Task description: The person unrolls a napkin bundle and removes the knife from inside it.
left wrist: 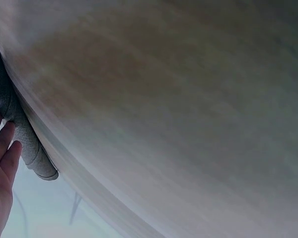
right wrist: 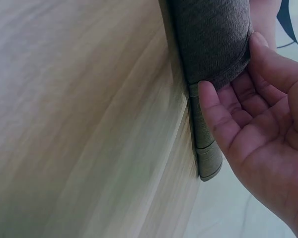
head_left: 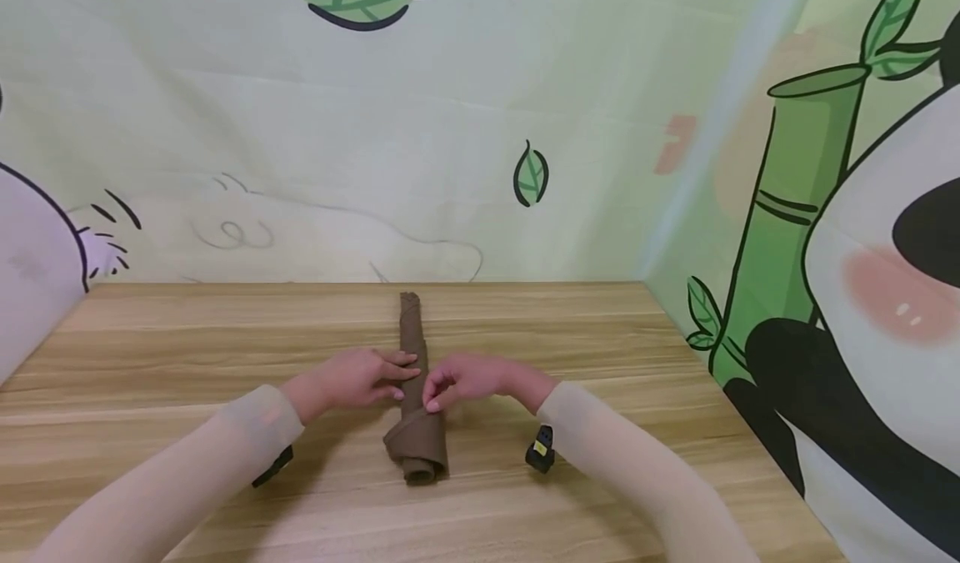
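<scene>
Head: brown cloth roll on bench, looks mostly wound; outer wrap towards six o'clock seems unfinished. Left hand released, touching roll; right hand pinching wrap. Left wrist: roll at nine. Right wrist: wrap at one.

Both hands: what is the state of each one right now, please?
Left hand: open, resting on the rolled brown cloth.
Right hand: closed, apparently pinching the rolled brown cloth.
</scene>
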Motion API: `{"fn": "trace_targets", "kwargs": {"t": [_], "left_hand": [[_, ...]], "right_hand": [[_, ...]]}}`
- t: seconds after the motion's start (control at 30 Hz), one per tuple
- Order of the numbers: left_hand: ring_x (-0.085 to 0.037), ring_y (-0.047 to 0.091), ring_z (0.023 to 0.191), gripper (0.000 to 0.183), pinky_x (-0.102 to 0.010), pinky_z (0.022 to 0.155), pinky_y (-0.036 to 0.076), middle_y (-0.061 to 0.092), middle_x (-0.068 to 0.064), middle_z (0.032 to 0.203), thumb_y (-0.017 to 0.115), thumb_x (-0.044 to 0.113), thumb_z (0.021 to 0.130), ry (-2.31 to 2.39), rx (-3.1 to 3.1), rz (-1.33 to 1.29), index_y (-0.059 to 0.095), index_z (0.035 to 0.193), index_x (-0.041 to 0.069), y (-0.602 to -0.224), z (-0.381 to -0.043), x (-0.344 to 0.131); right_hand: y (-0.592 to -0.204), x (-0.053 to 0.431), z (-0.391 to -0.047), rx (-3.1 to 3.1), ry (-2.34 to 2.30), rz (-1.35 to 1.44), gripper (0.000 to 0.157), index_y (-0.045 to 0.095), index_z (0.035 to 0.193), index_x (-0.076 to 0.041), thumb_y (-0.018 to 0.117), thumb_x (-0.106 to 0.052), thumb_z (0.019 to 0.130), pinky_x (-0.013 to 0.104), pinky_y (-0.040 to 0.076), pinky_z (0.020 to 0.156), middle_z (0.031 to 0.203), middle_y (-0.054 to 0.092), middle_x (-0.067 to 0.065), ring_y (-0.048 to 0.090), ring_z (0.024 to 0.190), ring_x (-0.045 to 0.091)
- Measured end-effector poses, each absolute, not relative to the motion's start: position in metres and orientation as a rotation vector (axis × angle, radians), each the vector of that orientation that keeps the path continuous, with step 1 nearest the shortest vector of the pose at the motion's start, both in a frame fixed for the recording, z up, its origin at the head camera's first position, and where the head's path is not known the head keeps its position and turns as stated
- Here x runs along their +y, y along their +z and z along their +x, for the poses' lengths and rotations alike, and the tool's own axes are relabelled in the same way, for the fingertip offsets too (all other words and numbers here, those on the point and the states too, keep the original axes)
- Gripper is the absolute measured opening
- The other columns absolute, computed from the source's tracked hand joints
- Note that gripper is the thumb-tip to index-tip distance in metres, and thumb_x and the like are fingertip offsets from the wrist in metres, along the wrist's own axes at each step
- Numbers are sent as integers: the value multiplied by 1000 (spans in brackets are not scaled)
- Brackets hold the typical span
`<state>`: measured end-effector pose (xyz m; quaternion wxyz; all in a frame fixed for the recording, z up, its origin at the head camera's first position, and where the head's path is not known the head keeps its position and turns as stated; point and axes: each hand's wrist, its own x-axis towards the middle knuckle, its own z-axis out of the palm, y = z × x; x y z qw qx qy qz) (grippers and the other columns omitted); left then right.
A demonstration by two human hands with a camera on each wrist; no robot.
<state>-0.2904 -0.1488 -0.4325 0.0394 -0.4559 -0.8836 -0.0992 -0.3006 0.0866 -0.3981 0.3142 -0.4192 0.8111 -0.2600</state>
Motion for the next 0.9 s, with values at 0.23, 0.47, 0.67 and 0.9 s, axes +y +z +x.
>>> {"fn": "trace_targets", "kwargs": {"t": [0.23, 0.47, 0.67, 0.9], "left_hand": [[-37, 65, 117, 40, -47, 94, 56, 61, -21, 136, 67, 23, 94, -300, -2715, -1394, 65, 129, 6, -434, -291, -149], [-37, 65, 118, 40, -47, 94, 55, 61, -21, 136, 66, 23, 94, -295, -2692, -1407, 65, 130, 7, -435, -292, -150], [-36, 64, 120, 40, -47, 95, 55, 60, -19, 137, 66, 23, 94, -300, -2699, -1402, 64, 131, 7, -434, -291, -150], [-36, 64, 120, 40, -47, 95, 55, 61, -19, 137, 66, 23, 94, -301, -2696, -1405, 64, 131, 7, -434, -291, -149]], "right_hand": [[-396, 97, -297, 2167, -645, -1109, 19, 67, 110, 1, 62, -11, 96, 12, 49, 82, 107, 70, 12, 57, 89, -3], [-392, 113, -293, 2178, -616, -1135, 19, 68, 108, 2, 65, -10, 95, 14, 50, 87, 106, 72, 14, 61, 93, -1], [-394, 124, -291, 2170, -628, -1136, 19, 68, 108, 3, 65, -9, 95, 14, 50, 90, 107, 72, 15, 64, 99, 3], [-396, 134, -289, 2172, -629, -1150, 18, 68, 107, 3, 64, -10, 95, 14, 51, 89, 107, 72, 14, 65, 102, 6]]}}
